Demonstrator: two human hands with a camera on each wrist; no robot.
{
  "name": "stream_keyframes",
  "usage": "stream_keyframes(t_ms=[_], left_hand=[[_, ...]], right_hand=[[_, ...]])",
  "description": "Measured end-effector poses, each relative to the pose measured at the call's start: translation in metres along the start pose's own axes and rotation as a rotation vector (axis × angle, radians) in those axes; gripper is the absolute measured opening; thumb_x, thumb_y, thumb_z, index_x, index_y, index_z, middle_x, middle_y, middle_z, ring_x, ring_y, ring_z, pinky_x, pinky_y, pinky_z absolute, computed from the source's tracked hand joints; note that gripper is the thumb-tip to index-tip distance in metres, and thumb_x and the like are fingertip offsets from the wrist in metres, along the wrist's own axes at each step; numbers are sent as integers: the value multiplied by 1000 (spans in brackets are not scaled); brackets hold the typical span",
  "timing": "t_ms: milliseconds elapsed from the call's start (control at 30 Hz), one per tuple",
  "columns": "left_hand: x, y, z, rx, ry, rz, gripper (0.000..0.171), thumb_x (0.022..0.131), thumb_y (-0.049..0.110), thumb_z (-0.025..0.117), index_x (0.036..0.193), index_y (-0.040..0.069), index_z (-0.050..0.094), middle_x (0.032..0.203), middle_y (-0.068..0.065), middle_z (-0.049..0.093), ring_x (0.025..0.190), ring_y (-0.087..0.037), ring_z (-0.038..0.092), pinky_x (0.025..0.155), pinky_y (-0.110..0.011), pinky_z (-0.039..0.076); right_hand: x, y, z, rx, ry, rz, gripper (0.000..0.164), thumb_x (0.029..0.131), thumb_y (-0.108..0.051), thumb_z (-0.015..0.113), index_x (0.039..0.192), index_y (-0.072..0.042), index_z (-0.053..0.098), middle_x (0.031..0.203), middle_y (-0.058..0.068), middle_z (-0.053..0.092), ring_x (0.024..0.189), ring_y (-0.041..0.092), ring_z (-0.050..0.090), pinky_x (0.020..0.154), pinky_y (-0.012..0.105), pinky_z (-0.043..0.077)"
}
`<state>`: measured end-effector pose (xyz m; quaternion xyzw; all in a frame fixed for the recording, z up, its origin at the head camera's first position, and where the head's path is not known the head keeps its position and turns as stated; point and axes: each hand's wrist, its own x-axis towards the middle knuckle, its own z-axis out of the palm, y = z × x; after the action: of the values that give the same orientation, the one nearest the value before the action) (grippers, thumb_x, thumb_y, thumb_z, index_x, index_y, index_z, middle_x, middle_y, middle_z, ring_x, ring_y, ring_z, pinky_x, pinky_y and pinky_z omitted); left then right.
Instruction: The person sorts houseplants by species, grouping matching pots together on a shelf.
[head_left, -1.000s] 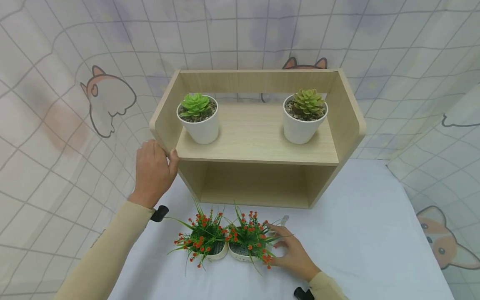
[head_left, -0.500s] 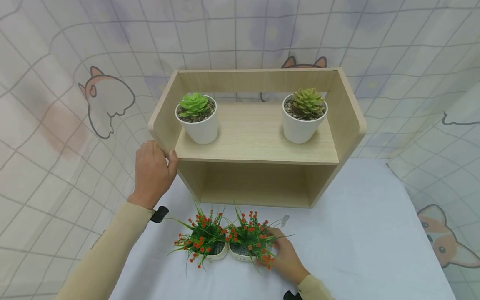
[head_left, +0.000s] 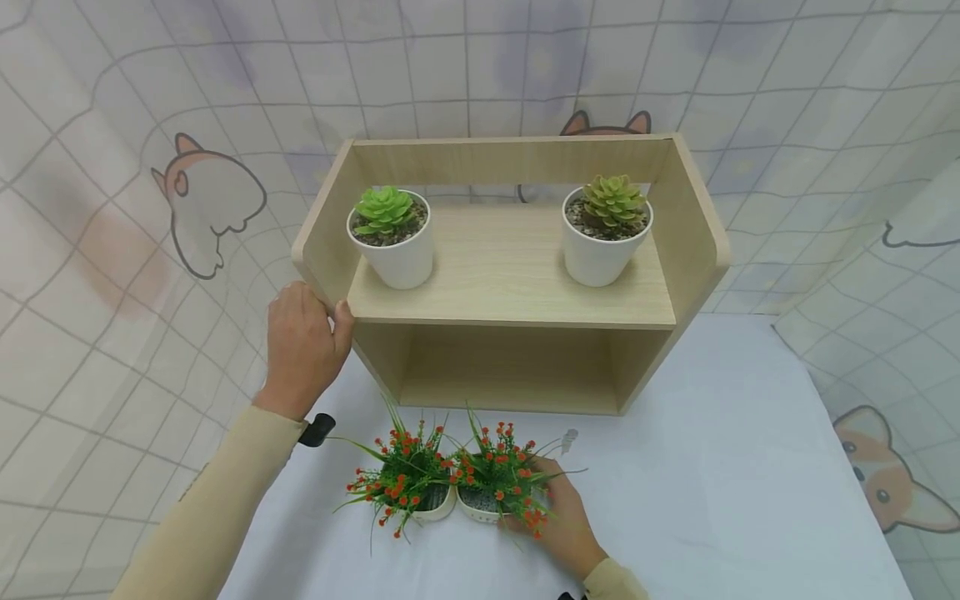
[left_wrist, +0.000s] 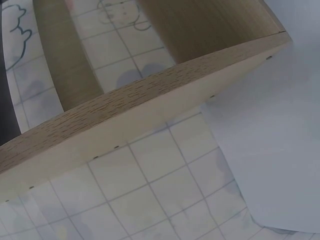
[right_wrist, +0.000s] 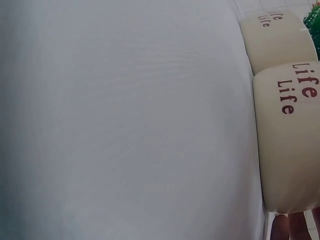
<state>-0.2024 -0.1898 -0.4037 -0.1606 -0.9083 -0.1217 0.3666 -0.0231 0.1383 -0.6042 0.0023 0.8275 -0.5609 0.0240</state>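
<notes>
In the head view my left hand [head_left: 303, 346] grips the left side panel of a light wooden two-tier shelf [head_left: 510, 312], thumb over its front edge. The left wrist view shows that side panel [left_wrist: 165, 90] close up. My right hand [head_left: 562, 521] holds the right one of two artificial red-flowered potted plants [head_left: 495, 475]; the foliage partly hides its fingers. In the right wrist view its cream pot [right_wrist: 287, 150] bears "Life" lettering, with fingers [right_wrist: 290, 227] against it. The other red-flowered plant [head_left: 408, 475] stands beside it, pots touching, on the white cloth.
Two succulents in white pots, a bright green one [head_left: 397, 250] and a yellowish-green one [head_left: 600, 246], stand left and right on the shelf's upper board. A white cloth [head_left: 735, 467] covers the table. Grid-patterned curtain [head_left: 465, 67] hangs behind and at both sides.
My right hand has moved left, from beside the right flower plant to around its pot. My left hand stays on the shelf's side panel; the plants have not visibly moved.
</notes>
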Motion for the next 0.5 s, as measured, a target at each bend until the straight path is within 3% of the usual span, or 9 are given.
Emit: stream_keyframes(t_ms=[333,500], left_hand=[[0,0,1,0,16,9,36,102,26,40,84,-4,46,77,-22,46,69,-42,42,63,-51,33],[0,1,0,2,5,10,36,103,26,39,84,-4,46,77,-22,46,69,-41,42,64,-51,33]], right_hand=[[-1,-7,-4,-77,-1,17,79,65,-28,97,134,-15,60,133,6,70,127,32,66,110,58,47],[-1,-9,-7,-71,2,25,76,66,-28,96,133,-18,61,132,6,71,127,33,66,109,59,48]])
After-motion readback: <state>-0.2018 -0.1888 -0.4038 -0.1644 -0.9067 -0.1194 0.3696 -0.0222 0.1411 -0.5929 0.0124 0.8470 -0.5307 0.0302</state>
